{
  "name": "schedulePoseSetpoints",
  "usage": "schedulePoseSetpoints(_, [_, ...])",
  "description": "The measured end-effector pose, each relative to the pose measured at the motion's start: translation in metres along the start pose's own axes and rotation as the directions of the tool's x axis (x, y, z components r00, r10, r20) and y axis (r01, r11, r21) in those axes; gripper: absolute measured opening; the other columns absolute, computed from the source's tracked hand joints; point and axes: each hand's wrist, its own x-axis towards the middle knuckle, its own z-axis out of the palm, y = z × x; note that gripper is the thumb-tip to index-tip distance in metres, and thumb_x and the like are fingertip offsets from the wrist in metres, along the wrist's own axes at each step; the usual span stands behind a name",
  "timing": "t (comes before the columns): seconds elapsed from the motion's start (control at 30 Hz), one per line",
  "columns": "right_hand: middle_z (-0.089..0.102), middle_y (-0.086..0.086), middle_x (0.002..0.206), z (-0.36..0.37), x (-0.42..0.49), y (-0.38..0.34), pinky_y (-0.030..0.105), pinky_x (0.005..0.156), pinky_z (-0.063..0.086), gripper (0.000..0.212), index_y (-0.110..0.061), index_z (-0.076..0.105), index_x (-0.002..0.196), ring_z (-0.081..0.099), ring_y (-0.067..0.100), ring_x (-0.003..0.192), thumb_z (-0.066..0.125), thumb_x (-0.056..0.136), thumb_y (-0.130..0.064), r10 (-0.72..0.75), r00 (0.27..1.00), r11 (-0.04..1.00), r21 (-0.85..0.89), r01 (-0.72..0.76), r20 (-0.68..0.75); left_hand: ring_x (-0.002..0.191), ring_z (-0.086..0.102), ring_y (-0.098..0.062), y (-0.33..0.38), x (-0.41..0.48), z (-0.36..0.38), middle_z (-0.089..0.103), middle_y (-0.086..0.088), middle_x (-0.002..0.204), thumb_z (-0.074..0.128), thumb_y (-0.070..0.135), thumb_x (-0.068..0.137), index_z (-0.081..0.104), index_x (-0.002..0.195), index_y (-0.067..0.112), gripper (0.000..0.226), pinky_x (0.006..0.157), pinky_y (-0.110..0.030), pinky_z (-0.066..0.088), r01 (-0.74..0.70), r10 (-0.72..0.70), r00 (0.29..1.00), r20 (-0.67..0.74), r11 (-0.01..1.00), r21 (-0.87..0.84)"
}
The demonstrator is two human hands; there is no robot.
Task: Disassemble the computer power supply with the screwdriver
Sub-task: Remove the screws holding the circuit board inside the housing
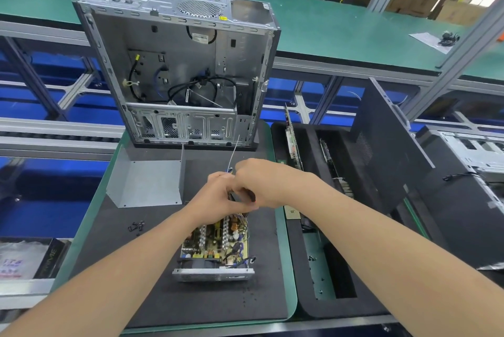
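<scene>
Both hands — over opened power supply

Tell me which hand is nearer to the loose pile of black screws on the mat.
Left. The left hand sits over the far end of the open power supply, up and right of the screws. The right hand is beyond it, farther right.

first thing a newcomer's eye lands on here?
Probably the gutted computer case standing upright at the back of the dark mat, open side toward the camera. Next, the opened power supply at mat centre, circuit board exposed, with both hands, left hand and right hand, meeting at its far end. Its removed metal cover lies to the left.
</scene>
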Motion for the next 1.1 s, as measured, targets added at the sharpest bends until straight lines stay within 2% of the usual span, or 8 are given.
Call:
schedulePoseSetpoints(0.17, [0.056,0.002,0.097,-0.002,-0.005,0.001,0.043,0.075,0.057,0.019,-0.015,0.065,0.09,0.061,0.024,0.091,0.067,0.088,-0.034,0.058,0.995,0.992,0.118,-0.048,-0.085,0.102,0.053,0.002,-0.001,0.001,-0.001,0.07,0.029,0.081,0.09,0.039,0.077,0.067,0.066,0.051,0.028,0.096,-0.04,0.043,0.078,-0.078,0.997,0.002,0.997,-0.029])
schedulePoseSetpoints(0.3, [0.041,0.001,0.076,-0.003,-0.001,-0.007,0.034,0.057,0.041,0.055,-0.016,0.051,0.086,0.05,0.029,0.07,0.04,0.096,-0.07,0.446,0.878,0.892,0.165,-0.421,-0.172,0.091,0.067,-0.011,0.004,0.0,-0.002,0.075,0.016,0.086,0.088,0.038,0.082,0.076,0.082,0.045,0.014,0.092,-0.041,0.049,0.056,-0.052,0.998,0.029,0.987,-0.151])
schedulePoseSetpoints(0.37, [0.048,0.006,0.079,0.0,0.005,-0.012,0.033,0.052,0.041,0.054,-0.011,0.05,0.084,0.045,0.026,0.056,0.037,0.102,-0.06,0.532,0.845,0.832,0.217,-0.511,-0.049,0.093,0.07,-0.012,0.005,0.0,-0.003,0.078,0.016,0.091,0.087,0.039,0.083,0.078,0.089,0.044,0.012,0.096,-0.043,0.05,0.054,-0.049,0.998,0.039,0.988,-0.144])
schedulePoseSetpoints(0.43, [0.054,0.009,0.079,0.003,0.008,-0.01,0.033,0.053,0.051,0.038,-0.007,0.049,0.076,0.048,0.022,0.049,0.046,0.103,-0.034,0.51,0.86,0.815,0.312,-0.489,0.016,0.099,0.068,-0.013,0.004,0.0,-0.003,0.077,0.019,0.093,0.086,0.043,0.083,0.079,0.092,0.045,0.012,0.103,-0.046,0.046,0.045,-0.042,0.998,0.036,0.995,-0.086])
schedulePoseSetpoints(0.57, [0.06,0.009,0.085,0.0,0.003,-0.004,0.027,0.047,0.04,0.013,-0.007,0.063,0.089,0.056,0.023,0.061,0.059,0.093,-0.018,0.337,0.941,0.918,0.234,-0.32,-0.035,0.111,0.055,-0.012,0.0,0.0,-0.003,0.073,0.02,0.094,0.086,0.047,0.081,0.078,0.088,0.036,0.015,0.111,-0.049,0.036,0.067,-0.068,0.998,0.004,0.998,0.017])
schedulePoseSetpoints(0.8, [0.064,0.008,0.096,-0.001,-0.001,0.0,0.042,0.072,0.061,0.014,-0.014,0.074,0.082,0.066,0.03,0.085,0.068,0.08,-0.001,0.073,0.997,0.995,0.067,-0.072,-0.021,0.116,0.054,-0.011,-0.002,-0.001,-0.002,0.073,0.026,0.099,0.086,0.042,0.082,0.07,0.07,0.048,0.021,0.106,-0.052,0.043,0.055,-0.055,0.998,0.024,0.998,0.01])
schedulePoseSetpoints(0.97, [0.058,0.003,0.103,0.007,0.001,0.001,0.039,0.083,0.054,0.006,-0.017,0.073,0.088,0.06,0.023,0.095,0.068,0.086,-0.013,-0.013,0.998,1.0,0.003,0.013,-0.055,0.1,0.058,-0.004,-0.006,0.001,0.001,0.073,0.023,0.084,0.079,0.054,0.076,0.07,0.066,0.04,0.019,0.095,-0.042,0.045,0.045,-0.045,0.999,0.002,0.999,0.018])
schedulePoseSetpoints(1.1, [0.048,-0.003,0.092,0.002,-0.005,0.001,0.037,0.066,0.05,0.026,-0.017,0.06,0.089,0.055,0.02,0.084,0.063,0.091,-0.043,0.088,0.986,0.983,0.172,-0.063,-0.139,0.096,0.063,-0.012,-0.007,0.003,0.001,0.072,0.02,0.083,0.086,0.043,0.075,0.073,0.073,0.038,0.014,0.084,-0.04,0.053,0.1,-0.099,0.995,0.019,0.992,-0.076])
